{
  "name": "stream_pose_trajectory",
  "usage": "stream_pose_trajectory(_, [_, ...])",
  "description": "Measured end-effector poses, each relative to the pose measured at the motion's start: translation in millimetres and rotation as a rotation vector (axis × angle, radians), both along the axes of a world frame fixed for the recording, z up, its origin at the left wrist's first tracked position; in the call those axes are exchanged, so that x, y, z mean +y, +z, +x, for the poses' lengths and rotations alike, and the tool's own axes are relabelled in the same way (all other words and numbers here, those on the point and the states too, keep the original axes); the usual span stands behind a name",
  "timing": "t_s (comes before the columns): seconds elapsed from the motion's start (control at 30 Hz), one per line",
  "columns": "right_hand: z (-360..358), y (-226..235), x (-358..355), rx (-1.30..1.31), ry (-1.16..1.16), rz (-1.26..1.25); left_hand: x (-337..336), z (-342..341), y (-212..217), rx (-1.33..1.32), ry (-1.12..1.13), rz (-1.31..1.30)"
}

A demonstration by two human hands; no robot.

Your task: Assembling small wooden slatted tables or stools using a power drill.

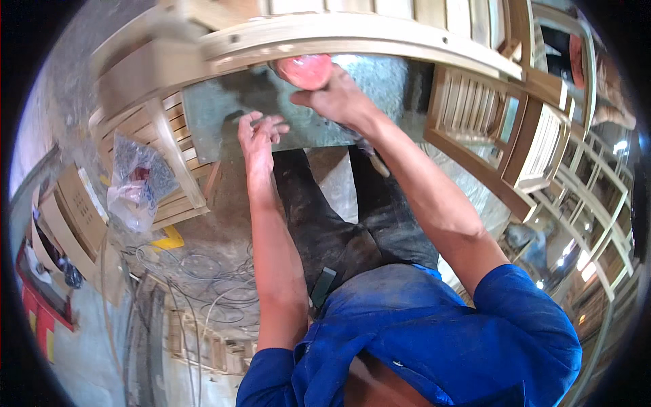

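Observation:
My right hand (342, 102), slightly blurred, is closed round a tool with a rounded pink-red top (305, 71), right against the underside of a pale wooden rail (339, 32). The tool's far side is hidden, and I cannot make out its exact kind. Below that wrist hangs a thin dark piece with a pale tip (377, 163), perhaps joined to the tool. My left hand (258, 139) is held in the air left of the tool, fingers apart and partly bent, holding nothing. The rail belongs to a slatted wooden furniture piece across the top of the view.
A greenish-grey sheet (220, 115) lies beneath my hands. At left, a clear plastic bag (139, 183) rests on a slatted wooden piece (180, 203). Cables (210, 278) tangle on the floor. More slatted wooden frames (468, 108) stand at right.

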State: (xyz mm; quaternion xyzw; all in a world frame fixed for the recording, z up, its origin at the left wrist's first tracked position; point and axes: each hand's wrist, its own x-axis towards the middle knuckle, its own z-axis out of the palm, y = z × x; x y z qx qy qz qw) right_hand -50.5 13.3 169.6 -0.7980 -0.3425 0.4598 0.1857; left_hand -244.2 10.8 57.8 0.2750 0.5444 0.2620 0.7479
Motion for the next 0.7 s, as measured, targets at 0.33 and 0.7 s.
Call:
stream_pose_trajectory(0.33, [111, 44, -155, 0.152, -0.313, 0.067, -35, 185, -8, -0.307, -0.063, -0.365])
stream_pose_trajectory(0.7, [164, 21, -209, 0.212, -0.558, 0.008, -63, 286, -25, -0.418, -0.153, -0.617])
